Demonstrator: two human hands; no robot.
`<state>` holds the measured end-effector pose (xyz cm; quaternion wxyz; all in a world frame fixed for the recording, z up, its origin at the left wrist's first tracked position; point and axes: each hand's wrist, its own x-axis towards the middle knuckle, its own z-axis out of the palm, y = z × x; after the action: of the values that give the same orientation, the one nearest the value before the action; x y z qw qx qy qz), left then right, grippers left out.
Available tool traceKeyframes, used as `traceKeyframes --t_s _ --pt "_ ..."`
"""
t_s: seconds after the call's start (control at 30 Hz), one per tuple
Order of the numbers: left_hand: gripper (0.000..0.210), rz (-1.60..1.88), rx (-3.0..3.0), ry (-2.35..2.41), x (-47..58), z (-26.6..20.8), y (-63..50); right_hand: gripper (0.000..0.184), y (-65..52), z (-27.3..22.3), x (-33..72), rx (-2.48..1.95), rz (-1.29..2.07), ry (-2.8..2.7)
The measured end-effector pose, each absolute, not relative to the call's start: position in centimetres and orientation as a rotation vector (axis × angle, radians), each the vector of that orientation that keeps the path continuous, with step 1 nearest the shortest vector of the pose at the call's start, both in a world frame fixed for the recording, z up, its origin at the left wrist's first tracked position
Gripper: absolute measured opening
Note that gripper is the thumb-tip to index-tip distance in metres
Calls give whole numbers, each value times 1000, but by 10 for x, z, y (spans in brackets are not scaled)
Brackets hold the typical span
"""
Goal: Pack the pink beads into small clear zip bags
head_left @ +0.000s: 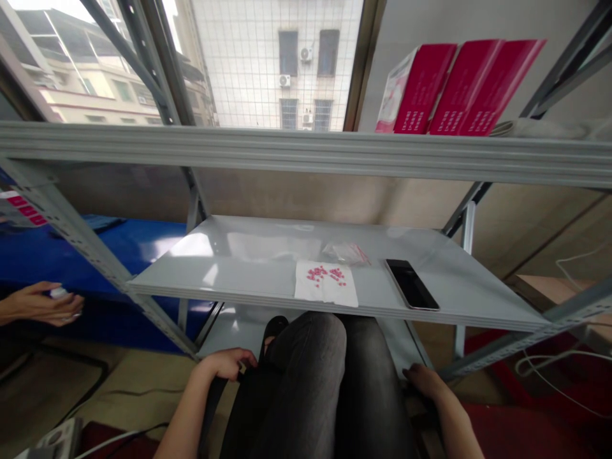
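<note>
Beside my left thigh, my left hand [232, 364] is low with its fingers curled down at a dark edge, perhaps part of the seat. On the other side, my right hand [422, 380] is also curled over something dark next to my right leg. What either hand grips is hidden. Ahead of my knees, a white paper sheet [326, 294] lies at the front of the grey shelf [258, 255], bearing several small pink-red pieces [316, 274]. Behind it is a clear plastic bag [347, 252] with a red strip. A black phone [412, 285] lies to the right.
The upper shelf beam [306, 153] crosses in front of me, with magenta boxes [466, 89] standing on it. At far left, another person's hand [45, 305] holds a small white-topped item by a blue table [143, 245]. White cables [559, 363] hang at right.
</note>
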<state>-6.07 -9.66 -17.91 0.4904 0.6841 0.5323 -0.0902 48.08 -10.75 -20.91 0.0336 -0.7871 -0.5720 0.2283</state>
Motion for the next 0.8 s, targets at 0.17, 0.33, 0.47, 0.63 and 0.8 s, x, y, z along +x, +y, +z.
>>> traceKeyframes --t_s 0.17,0.33,0.47,0.63,0.8 --pt "73 -209 1654 1281 -62 -179 -97 29 -105 -209 472 -2483 886 -1875" --pt "73 -205 1646 1264 -62 -179 -95 32 -107 -199 462 -2462 971 -1920" --pt "73 -198 1637 1256 -62 -175 -95 32 -108 -192 456 -2467 984 -1904" --pt "75 -180 1622 1274 -60 -168 -97 28 -108 -187 453 -2444 974 -1878" --pt "79 -166 1612 1299 -59 -166 -98 27 -111 -187 451 -2398 950 -1857"
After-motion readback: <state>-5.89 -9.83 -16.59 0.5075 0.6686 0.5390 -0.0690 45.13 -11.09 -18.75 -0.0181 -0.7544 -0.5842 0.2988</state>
